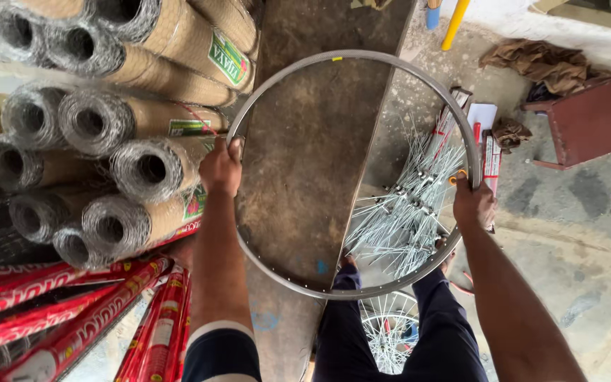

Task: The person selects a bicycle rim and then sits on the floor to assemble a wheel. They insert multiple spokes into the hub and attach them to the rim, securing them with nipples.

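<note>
I hold a bare metal bicycle wheel rim (362,56) up in front of me, its plane facing the camera. My left hand (220,168) grips the rim's left side and my right hand (472,202) grips its right side. Seen through the rim, a pile of loose silver spokes (404,205) with hubs lies on the floor. Below it, between my dark-trousered legs (447,332), a spoked wheel (390,329) rests on the ground.
Rolls of wire mesh wrapped in brown paper (107,127) are stacked at the left, with red wrapped rolls (72,311) below them. A dark wooden plank (305,141) runs down the middle. A small red stool (588,120), rags (546,64) and long flat packets (491,159) lie at the right.
</note>
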